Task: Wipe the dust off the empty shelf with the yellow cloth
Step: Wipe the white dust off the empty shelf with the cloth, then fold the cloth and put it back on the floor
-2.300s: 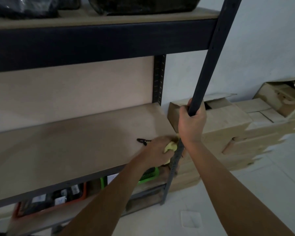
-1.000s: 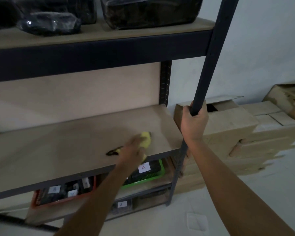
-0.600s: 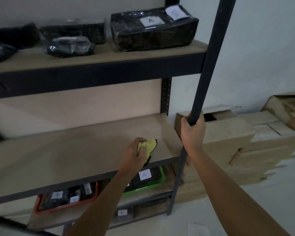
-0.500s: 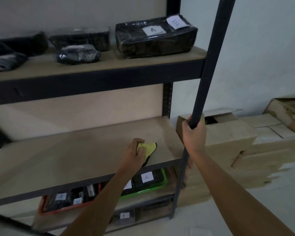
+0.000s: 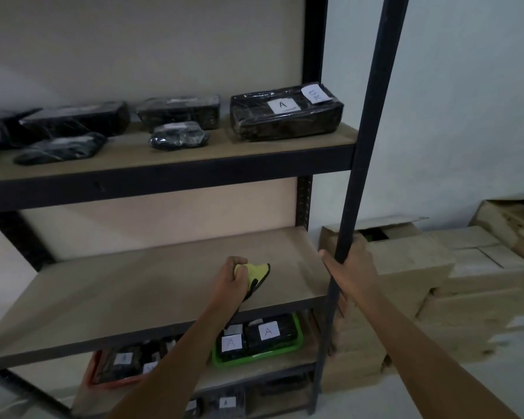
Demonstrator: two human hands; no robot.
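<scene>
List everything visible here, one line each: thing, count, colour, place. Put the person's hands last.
empty shelf: one, tan board, middle level of the rack.
yellow cloth: one, yellow with a dark edge, on the empty shelf near its right end.
rack post: one, black, front right corner.
wrapped packages: about six, black, top shelf; the rightmost labelled A.
green basket: one, lower shelf, holding packs labelled A.
orange tray: one, lower shelf, left of the basket.
cardboard boxes: several, brown, stacked on the floor right of the rack.
left hand: grips the cloth.
right hand: grips the post.
</scene>
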